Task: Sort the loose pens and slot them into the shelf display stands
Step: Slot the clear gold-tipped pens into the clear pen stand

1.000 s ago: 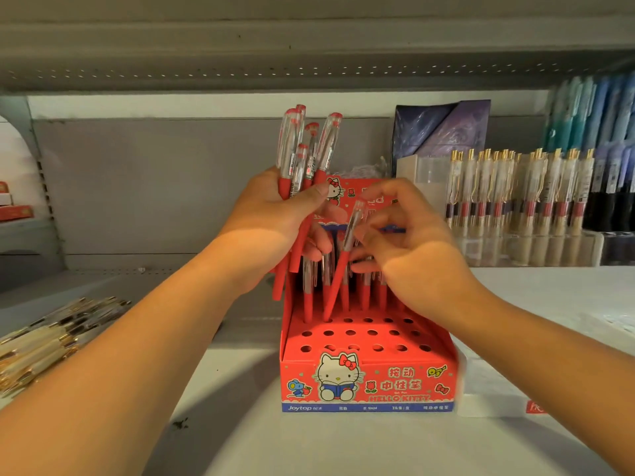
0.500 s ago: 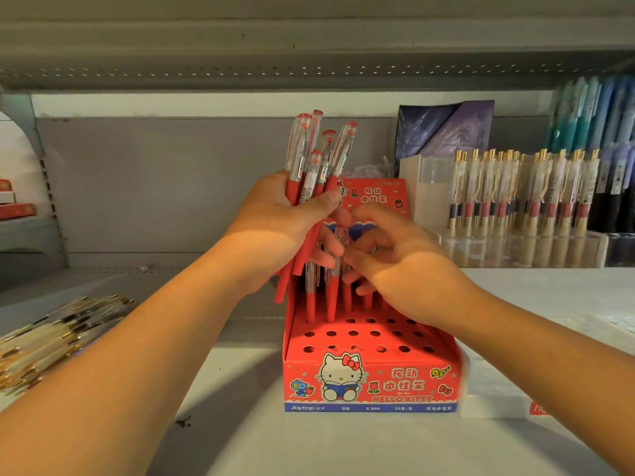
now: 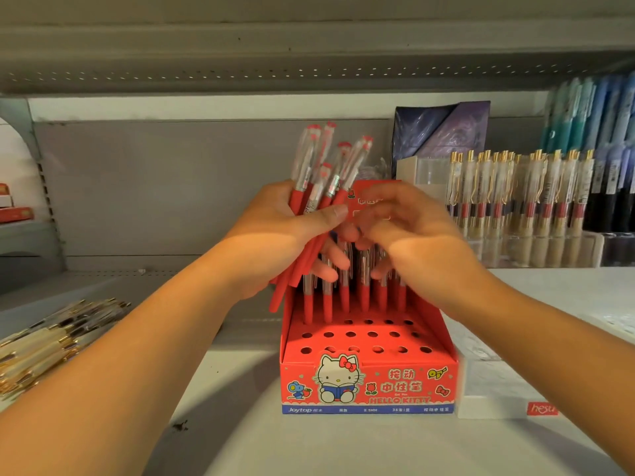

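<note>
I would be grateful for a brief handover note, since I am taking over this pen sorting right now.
Left hand: holds a bunch of red pens at the red stand's back left.
Right hand: blurred beside the bunch, fingers curled; whether it holds a pen is unclear.
Done: several slotted pens stand in the back holes.
To do: fill the empty front holes from the bunch; the loose gold-clip pens lying far left are unsorted.

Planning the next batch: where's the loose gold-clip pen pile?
Head view, far left: the gold-clip pen pile lies on the shelf, well left of the red display stand.
</note>
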`<control>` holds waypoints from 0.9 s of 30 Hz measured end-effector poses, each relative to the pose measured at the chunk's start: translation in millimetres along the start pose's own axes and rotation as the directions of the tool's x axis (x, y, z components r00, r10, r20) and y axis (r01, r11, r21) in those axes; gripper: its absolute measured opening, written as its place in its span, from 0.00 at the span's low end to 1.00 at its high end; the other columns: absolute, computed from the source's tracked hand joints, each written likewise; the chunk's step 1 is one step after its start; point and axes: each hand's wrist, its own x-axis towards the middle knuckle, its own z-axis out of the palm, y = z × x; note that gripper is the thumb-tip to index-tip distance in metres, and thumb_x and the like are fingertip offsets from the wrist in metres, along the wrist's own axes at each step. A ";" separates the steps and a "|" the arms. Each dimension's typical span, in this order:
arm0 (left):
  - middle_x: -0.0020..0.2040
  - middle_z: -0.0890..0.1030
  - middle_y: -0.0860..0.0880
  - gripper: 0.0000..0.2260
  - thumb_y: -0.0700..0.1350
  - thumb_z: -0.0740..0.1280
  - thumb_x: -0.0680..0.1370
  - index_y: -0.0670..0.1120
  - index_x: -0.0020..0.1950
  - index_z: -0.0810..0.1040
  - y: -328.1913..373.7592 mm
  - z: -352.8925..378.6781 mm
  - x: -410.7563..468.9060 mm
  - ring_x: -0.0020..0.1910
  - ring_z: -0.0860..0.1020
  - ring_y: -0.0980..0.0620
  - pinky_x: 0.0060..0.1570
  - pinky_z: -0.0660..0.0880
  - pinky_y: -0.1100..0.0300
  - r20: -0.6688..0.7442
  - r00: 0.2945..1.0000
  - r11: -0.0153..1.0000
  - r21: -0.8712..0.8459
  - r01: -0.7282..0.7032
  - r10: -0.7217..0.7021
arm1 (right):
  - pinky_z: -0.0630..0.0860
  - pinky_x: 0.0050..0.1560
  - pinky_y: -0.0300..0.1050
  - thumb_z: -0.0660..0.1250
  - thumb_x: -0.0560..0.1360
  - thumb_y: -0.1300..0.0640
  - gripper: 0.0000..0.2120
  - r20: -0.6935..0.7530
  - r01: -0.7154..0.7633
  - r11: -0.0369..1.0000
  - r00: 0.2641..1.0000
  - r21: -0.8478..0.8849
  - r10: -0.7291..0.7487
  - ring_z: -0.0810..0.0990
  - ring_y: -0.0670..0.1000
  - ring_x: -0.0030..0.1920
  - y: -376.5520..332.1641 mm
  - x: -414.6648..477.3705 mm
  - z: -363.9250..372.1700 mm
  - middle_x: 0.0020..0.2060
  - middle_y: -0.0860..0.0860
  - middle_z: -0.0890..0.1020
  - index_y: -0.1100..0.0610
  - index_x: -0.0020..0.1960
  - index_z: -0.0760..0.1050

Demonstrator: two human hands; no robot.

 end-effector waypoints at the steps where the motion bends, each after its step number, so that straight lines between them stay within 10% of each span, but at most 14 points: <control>1: 0.42 0.85 0.40 0.04 0.40 0.68 0.79 0.42 0.53 0.78 0.1 0.0 -1.0 0.31 0.82 0.45 0.28 0.79 0.56 0.057 0.998 1.000 0.011 0.029 -0.029 | 0.80 0.31 0.48 0.66 0.77 0.64 0.10 -0.032 -0.018 0.994 0.999 0.105 0.021 0.84 0.54 0.43 -3.1 0.6 -0.7 0.44 0.52 0.83 0.50 0.54 0.75; 15: 0.40 0.84 0.41 0.05 0.45 0.67 0.79 0.45 0.51 0.75 1.8 -3.1 -0.3 0.31 0.82 0.41 0.25 0.79 0.51 0.100 0.994 0.999 -0.005 0.045 -0.044 | 0.82 0.39 0.46 0.67 0.78 0.65 0.10 -0.176 0.045 0.825 0.982 0.564 0.067 0.86 0.56 0.39 -9.6 4.5 -12.0 0.39 0.56 0.82 0.58 0.58 0.73; 27: 0.30 0.71 0.50 0.12 0.52 0.68 0.77 0.45 0.50 0.72 -2.8 -6.6 2.4 0.20 0.61 0.56 0.20 0.58 0.67 0.068 0.993 0.995 -0.010 0.099 -0.098 | 0.82 0.30 0.51 0.74 0.71 0.56 0.18 -0.033 0.223 0.974 0.974 0.030 -0.222 0.84 0.55 0.40 4.1 -4.1 -5.5 0.43 0.39 0.77 0.36 0.48 0.71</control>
